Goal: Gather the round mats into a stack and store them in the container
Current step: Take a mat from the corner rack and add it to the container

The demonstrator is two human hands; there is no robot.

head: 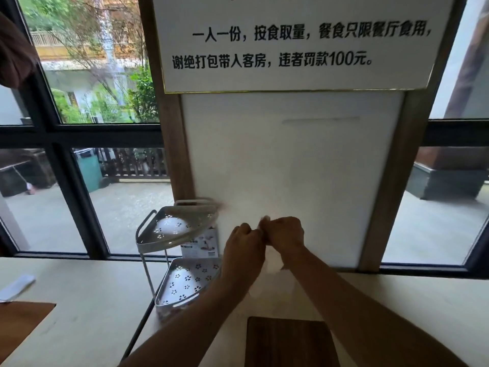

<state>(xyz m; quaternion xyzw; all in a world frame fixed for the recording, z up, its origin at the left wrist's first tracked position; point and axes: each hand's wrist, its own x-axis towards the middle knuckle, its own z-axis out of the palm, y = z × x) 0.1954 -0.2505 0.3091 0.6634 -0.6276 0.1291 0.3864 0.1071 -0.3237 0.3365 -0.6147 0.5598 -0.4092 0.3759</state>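
On the table, bare two-tier rack

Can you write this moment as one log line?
left hand: fisted | right hand: fisted, touching left | mats: unseen | rack: left of hands

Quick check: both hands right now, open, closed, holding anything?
Left hand: closed in a fist, contents cannot be told.
Right hand: closed, pinching something small and pale, too blurred to identify.
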